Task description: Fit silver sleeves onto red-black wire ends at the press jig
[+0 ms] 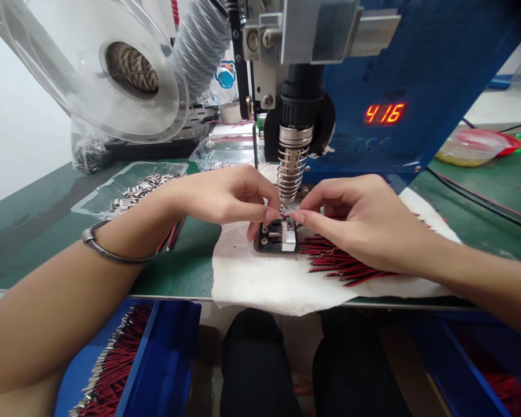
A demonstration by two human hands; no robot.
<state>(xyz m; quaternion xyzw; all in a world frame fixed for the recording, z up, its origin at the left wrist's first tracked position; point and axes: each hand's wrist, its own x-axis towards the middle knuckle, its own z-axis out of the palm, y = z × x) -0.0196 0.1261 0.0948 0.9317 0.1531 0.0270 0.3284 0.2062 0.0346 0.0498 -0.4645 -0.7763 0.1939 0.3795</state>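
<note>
My left hand is closed in a pinch just left of the tip of a soldering machine's head, which has a coiled spring around it. What its fingertips hold is too small to make out. From the right, my right hand pinches the end of a thin reddish wire at the same spot. Both sets of fingertips nearly meet above a small fixture with a pale metal block. A bundle of red-and-black wires lies partly beneath my right hand on a white cloth.
Behind my left forearm sits a clear tray of small metal connectors. A blue machine housing with a red display rises behind. A clear reel stands back left. Below the table edge, a blue bin holds wires with metal ends.
</note>
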